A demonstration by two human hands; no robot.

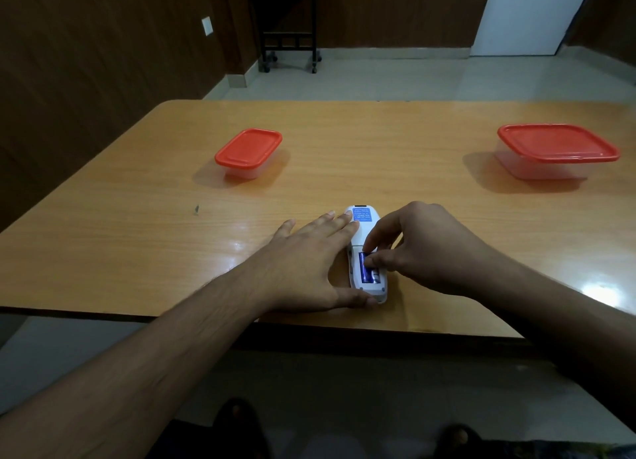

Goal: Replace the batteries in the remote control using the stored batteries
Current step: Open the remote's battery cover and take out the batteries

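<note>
Left hand (309,262) flat, grip open, steadies remote control (366,252); right hand (423,248) pinches blue battery (365,267) in the compartment, likely lifting next.

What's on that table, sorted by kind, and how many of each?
Clear plastic containers with red lids: 2, a small one and a large one
White remote control, lying back up: 1
Blue batteries in its open compartment: 2 visible
Total: 5

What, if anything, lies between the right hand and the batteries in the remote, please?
Nothing visible does. The right hand already has its fingertips on the blue batteries in the open compartment of the remote; the cover is off. The left hand only steadies the remote's left side.
</note>
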